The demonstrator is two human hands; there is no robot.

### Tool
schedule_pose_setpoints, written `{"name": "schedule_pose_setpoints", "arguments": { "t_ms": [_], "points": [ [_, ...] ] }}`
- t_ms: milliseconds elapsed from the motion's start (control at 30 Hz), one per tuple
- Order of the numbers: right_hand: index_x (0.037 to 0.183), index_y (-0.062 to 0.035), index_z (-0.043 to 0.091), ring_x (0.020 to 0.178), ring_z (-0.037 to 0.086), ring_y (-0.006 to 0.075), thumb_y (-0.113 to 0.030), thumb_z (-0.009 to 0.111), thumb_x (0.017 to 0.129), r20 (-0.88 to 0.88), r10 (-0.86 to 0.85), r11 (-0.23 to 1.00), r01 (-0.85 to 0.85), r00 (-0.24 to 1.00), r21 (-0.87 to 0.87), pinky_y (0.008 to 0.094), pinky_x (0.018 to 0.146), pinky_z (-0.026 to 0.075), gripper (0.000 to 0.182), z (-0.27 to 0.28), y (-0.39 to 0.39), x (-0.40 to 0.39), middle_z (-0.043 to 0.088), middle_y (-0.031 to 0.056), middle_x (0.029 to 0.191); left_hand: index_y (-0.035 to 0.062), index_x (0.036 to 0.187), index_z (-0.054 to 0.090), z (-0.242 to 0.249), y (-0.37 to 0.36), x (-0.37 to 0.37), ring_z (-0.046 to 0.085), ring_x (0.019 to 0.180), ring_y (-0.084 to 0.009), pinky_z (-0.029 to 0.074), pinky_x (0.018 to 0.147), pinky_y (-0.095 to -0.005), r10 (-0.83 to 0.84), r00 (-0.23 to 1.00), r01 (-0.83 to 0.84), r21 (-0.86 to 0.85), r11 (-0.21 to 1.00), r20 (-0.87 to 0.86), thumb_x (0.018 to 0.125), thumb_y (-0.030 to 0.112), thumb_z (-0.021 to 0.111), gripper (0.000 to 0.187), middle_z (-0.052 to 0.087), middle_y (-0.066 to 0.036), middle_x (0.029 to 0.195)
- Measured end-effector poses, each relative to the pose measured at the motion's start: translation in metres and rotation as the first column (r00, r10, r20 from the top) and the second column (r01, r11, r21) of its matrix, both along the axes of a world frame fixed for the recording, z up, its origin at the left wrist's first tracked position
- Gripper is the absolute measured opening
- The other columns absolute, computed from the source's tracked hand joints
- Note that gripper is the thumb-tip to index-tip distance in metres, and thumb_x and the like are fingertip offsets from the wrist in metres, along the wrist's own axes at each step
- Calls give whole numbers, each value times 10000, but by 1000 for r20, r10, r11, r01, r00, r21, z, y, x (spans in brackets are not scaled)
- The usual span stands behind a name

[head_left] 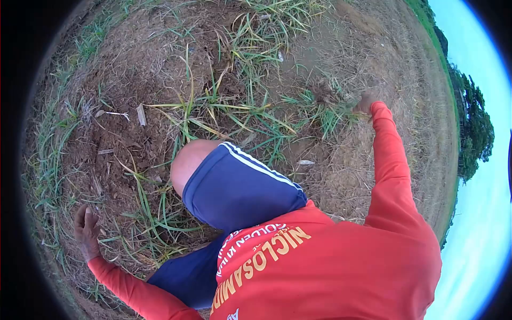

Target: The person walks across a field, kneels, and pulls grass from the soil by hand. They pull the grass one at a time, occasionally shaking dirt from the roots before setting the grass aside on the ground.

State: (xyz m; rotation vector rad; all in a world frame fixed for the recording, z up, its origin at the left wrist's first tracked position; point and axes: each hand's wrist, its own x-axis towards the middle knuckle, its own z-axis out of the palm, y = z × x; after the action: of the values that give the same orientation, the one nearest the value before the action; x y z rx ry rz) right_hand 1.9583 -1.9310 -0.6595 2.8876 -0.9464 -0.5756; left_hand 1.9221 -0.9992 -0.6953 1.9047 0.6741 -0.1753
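My right hand, at the end of an outstretched red sleeve, is closed on the leaf end of a tuft of grass. A dark clump of roots and soil shows on the tuft's far side from the hand. Low on the left, my left hand hovers near bare soil and grass blades. Its fingers are loosely bent and apart, with nothing seen in them. Long green and yellowing grass grows in front of my bent knee.
Brown soil with dry bits lies ahead, and more grass stands beyond it. A pale stick and a light scrap lie on the ground. Dry stubble stretches right towards a tree.
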Motion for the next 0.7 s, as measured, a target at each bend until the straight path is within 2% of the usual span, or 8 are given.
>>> {"name": "schedule_pose_setpoints", "arguments": {
  "t_ms": [67, 133, 233, 300, 367, 433, 533, 700],
  "points": [
    [1080, 16, 752, 985, 725, 269, -393, 769, 877, -60, 118, 970, -128, 991, -207, 381, 847, 591, 457, -17, -23, -8, 752, 117, 980, 91, 1179, 655, -2, 8, 3, 589, 862, -60, 422, 649, -191, 2, 999, -3, 4, 1000, 35, 987, 346, 718, 326, 633, 45, 999],
    [1087, 21, 742, 947, 726, 268, -352, 767, 878, 255, 75, 996, -83, 964, 21, 386, 847, 579, 428, -51, -18, 15, 751, 109, 1002, 95, 1129, 656, -1, 26, -2, 611, 875, -71, 449, 667, -197, 54, 993, -60, 52, 997, 101, 999, 357, 698, 296, 653, 24, 1003],
    [1085, 12, 739, 931, 720, 256, -315, 747, 884, 195, 89, 909, -160, 977, 384, 370, 856, 565, 384, -46, 125, 59, 748, 117, 1017, 109, 1044, 663, 28, -9, -3, 647, 857, -86, 490, 700, -216, 157, 960, -166, 19, 986, 231, 1012, 406, 670, 299, 699, -11, 1009],
    [1083, -19, 745, 957, 718, 300, -313, 699, 886, 489, 201, 657, -488, 849, 575, 401, 887, 546, 357, -84, 195, 76, 745, 192, 1049, 107, 1008, 674, 35, -13, -4, 658, 832, -91, 506, 713, -227, 205, 958, -209, -2, 978, 200, 1015, 434, 656, 327, 718, -24, 1011],
    [1089, -31, 743, 980, 704, 314, -302, 719, 879, 544, 219, 520, -569, 810, 637, 414, 888, 541, 344, -96, 271, 89, 732, 191, 1034, 101, 986, 686, 36, -14, -10, 663, 814, -93, 508, 713, -232, 208, 967, -216, 41, 976, 145, 1017, 454, 647, 356, 729, -27, 1009],
    [1037, -47, 742, 1025, 662, 358, -298, 748, 864, 609, 408, 506, -724, 680, 469, 440, 909, 529, 306, -129, 316, 101, 695, 173, 1056, 89, 980, 700, 35, -11, -17, 663, 800, -92, 499, 700, -230, 178, 981, -188, 148, 971, 74, 1018, 466, 641, 384, 734, -21, 1003],
    [966, -66, 732, 1065, 623, 393, -266, 762, 840, 649, 394, 640, -701, 651, 314, 466, 919, 517, 239, -155, 364, 103, 644, 160, 1062, 73, 1070, 722, 44, -29, -29, 664, 822, -83, 473, 666, -225, 168, 983, -180, 242, 953, 70, 1012, 466, 651, 404, 731, -15, 1015],
    [1031, -73, 677, 1008, 643, 420, -184, 721, 847, 698, 405, 631, -733, 590, 254, 526, 861, 519, 219, -165, 379, 97, 647, 181, 1046, 57, 1118, 709, 42, -18, -48, 663, 846, -85, 476, 682, -225, 224, 973, -232, 245, 941, 61, 992, 460, 685, 423, 715, -11, 1019]
  ]
}}
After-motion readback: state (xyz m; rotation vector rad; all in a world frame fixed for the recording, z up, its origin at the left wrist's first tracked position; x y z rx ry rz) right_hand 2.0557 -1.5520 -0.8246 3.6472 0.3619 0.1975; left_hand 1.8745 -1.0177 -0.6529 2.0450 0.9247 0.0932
